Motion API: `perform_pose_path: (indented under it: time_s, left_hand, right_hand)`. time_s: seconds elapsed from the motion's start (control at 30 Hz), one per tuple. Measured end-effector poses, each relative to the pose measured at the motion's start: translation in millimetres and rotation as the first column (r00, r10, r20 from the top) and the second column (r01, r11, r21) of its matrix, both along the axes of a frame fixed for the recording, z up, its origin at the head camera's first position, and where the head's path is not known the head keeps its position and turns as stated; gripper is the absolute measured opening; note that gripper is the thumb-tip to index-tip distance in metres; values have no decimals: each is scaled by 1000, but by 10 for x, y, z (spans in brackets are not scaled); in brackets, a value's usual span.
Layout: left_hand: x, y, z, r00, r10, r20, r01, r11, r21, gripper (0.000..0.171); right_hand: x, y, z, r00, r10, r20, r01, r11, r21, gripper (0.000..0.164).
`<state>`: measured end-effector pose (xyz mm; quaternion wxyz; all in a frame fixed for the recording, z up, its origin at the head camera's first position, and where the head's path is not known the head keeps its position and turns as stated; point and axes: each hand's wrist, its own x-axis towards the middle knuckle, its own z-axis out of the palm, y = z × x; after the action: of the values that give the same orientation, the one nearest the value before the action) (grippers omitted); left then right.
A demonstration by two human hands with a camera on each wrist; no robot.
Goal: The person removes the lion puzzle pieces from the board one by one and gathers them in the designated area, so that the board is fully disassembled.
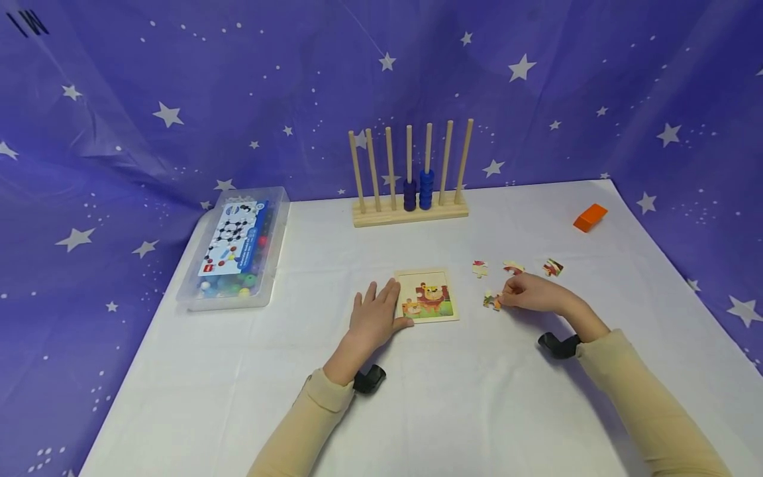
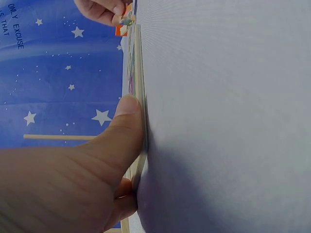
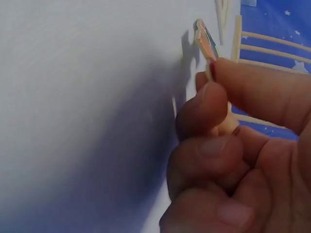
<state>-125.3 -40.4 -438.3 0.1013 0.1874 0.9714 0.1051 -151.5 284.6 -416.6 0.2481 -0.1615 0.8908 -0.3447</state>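
A wooden puzzle tray (image 1: 424, 272) lies mid-table, partly filled with a bear picture. My left hand (image 1: 374, 320) rests at its left side with spread fingers, the thumb along the near edge. The left wrist view shows that thumb (image 2: 127, 114) against the tray's side. My right hand (image 1: 529, 293) pinches a jigsaw piece (image 1: 492, 301) between thumb and forefinger, to the right of the tray. In the right wrist view this piece (image 3: 206, 42) is tilted on edge above its shadow on the cloth, its lower end hidden by the fingertips.
Beyond the right hand lie loose jigsaw pieces: one (image 1: 479, 268) at left, one (image 1: 513, 267) behind the hand and one (image 1: 553, 267) at right. A wooden peg rack (image 1: 411, 215) with blue rings stands at the back. A plastic box (image 1: 232, 248) sits left, an orange block (image 1: 590, 218) far right.
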Motion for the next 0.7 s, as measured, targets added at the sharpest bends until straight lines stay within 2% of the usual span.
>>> perform_pose_path:
  time_s: [0.33, 0.53, 0.6, 0.7]
  left_hand:
    - [-2, 6, 15, 1000, 2, 11, -2, 1000, 4, 81]
    - [-2, -2, 9, 1000, 0, 3, 0, 1000, -7, 81]
    - [-2, -5, 9, 1000, 0, 2, 0, 1000, -7, 81]
    - [-2, -3, 9, 1000, -1, 2, 1, 1000, -2, 81]
  right_hand:
    - [34, -67, 78, 994, -55, -91, 71, 981, 180, 22]
    - [1, -229, 146, 989, -85, -119, 117, 948, 295, 22]
    - [-23, -321, 165, 987, -87, -133, 124, 946, 299, 19]
    - [-72, -495, 161, 985, -34, -170, 75, 969, 238, 13]
